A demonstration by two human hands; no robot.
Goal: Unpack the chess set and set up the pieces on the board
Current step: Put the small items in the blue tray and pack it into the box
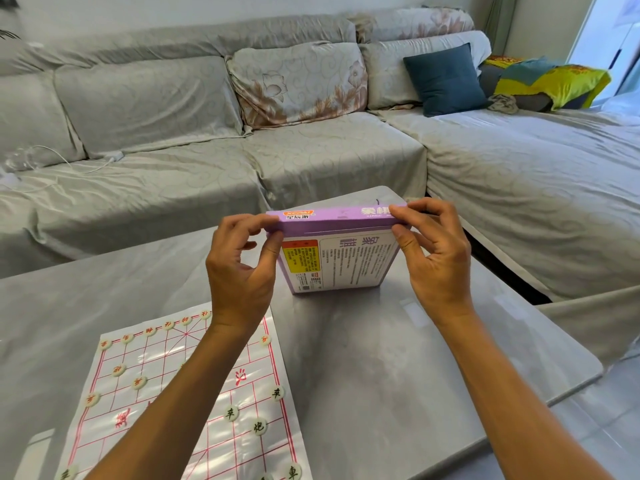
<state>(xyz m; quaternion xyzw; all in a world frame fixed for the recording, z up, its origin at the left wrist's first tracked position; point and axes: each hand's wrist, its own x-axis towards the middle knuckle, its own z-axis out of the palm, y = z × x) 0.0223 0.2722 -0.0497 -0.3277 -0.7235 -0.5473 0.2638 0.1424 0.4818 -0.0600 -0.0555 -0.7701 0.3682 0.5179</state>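
The purple box [337,251], stood on edge beyond the board [180,393], is pinched at both top corners by the hands, left hand [242,268] and right hand [433,251]; its flap should be closed evenly

Place: a home living room.
Seating: a large corner sofa [311,143] under loose grey patterned covers fills the far side.
Cushions: a floral cushion [298,81] and a dark blue pillow [446,79] lean on its back.
Bedding: a bright yellow-green blanket [554,79] lies bunched at the right end.
Table: a low grey coffee table [381,358] stands before it.
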